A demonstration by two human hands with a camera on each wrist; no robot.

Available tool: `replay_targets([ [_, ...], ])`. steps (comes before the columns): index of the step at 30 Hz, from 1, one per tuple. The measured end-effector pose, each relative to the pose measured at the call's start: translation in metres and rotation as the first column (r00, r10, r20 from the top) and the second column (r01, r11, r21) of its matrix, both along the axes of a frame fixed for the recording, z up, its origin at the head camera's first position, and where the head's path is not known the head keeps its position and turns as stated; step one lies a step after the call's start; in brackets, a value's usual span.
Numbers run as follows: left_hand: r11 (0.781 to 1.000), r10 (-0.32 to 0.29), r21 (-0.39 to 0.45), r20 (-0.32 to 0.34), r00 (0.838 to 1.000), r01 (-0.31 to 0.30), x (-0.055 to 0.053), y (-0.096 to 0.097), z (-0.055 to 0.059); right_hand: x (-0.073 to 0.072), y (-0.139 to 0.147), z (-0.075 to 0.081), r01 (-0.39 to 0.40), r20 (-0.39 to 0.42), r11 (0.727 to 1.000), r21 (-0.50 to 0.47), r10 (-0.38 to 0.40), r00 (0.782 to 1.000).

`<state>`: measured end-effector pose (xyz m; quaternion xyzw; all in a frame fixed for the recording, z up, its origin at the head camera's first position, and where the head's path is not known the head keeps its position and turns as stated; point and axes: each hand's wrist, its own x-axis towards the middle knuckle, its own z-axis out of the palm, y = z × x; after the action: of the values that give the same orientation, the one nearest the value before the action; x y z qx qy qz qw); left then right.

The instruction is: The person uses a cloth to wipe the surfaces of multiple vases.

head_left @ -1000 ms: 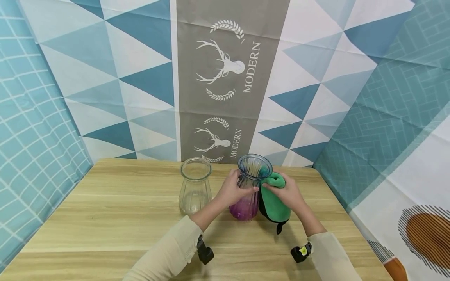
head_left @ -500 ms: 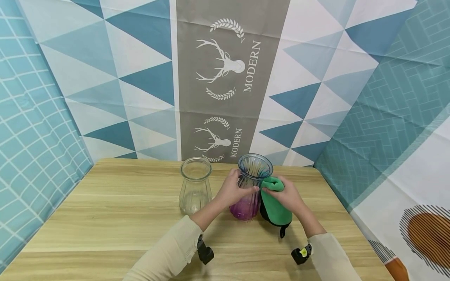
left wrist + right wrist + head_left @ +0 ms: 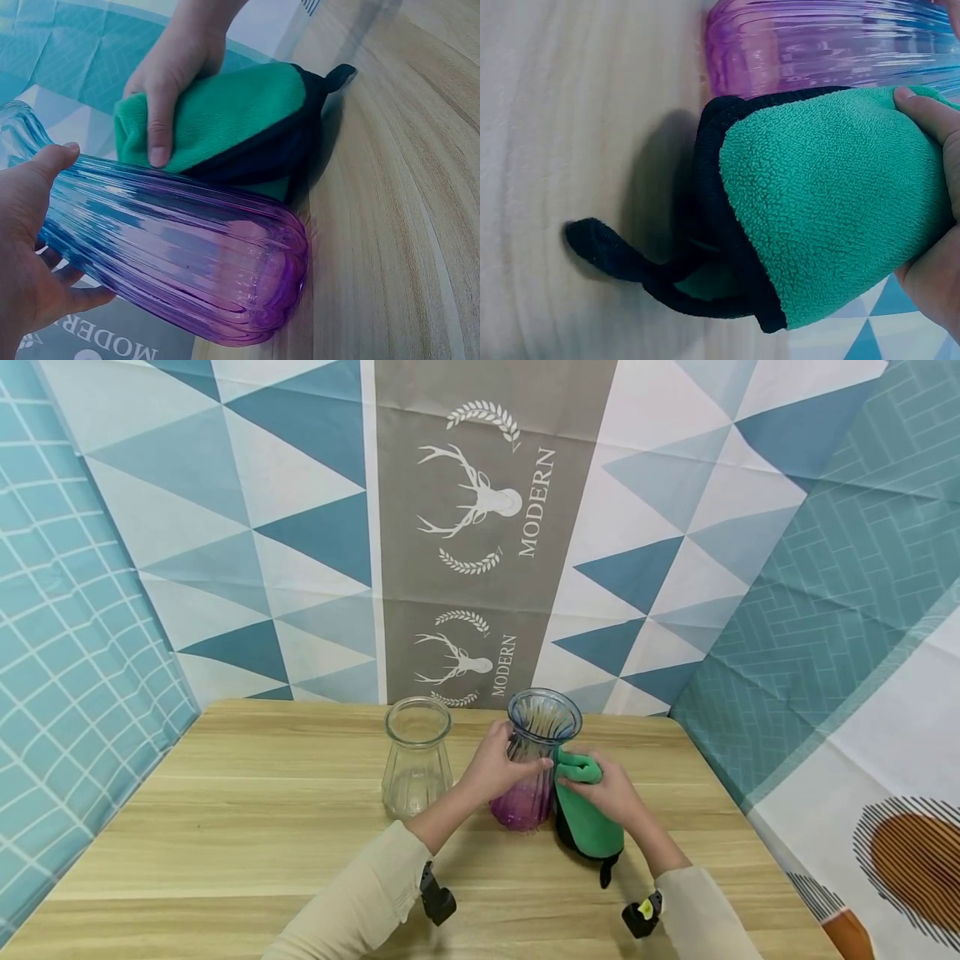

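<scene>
A ribbed glass vase (image 3: 523, 793), blue at its flared rim and purple at the base, stands upright on the wooden table. My left hand (image 3: 502, 766) grips its neck, thumb in front and fingers round the far side, as the left wrist view also shows. My right hand (image 3: 611, 787) pinches a folded green cloth (image 3: 591, 822) with black edging, held against the vase's right side. In the right wrist view the cloth's black hanging loop (image 3: 604, 247) dangles close over the wood. The fingers behind the cloth are hidden.
A clear glass vase (image 3: 417, 777) stands upright left of the purple one, close to my left forearm. The table's (image 3: 225, 827) back edge meets a patterned wall covering (image 3: 450, 635). Black wrist cameras sit at both sleeves.
The right hand and the green cloth have slid down along the side of the vase, toward its base. The left hand and both vases have stayed in place.
</scene>
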<state>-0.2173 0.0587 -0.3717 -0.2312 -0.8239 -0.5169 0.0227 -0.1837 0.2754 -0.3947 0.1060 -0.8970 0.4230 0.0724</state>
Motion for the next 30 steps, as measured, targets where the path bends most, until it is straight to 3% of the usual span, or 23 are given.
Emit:
replay_targets([
  [15,1.000,0.006,-0.006,0.008,1.000,-0.006,0.000,-0.001,0.000,-0.001,0.003,-0.014,-0.009,0.076,0.999,0.050,0.005,0.997],
  [24,1.000,0.010,-0.011,0.015,1.000,-0.010,0.001,-0.001,0.001,0.003,0.011,-0.003,-0.172,0.144,0.981,0.094,0.157,0.977],
  [30,1.000,0.008,-0.006,0.013,1.000,-0.008,0.002,-0.001,0.001,0.007,0.012,0.003,-0.199,0.190,0.977,0.074,0.183,0.965],
])
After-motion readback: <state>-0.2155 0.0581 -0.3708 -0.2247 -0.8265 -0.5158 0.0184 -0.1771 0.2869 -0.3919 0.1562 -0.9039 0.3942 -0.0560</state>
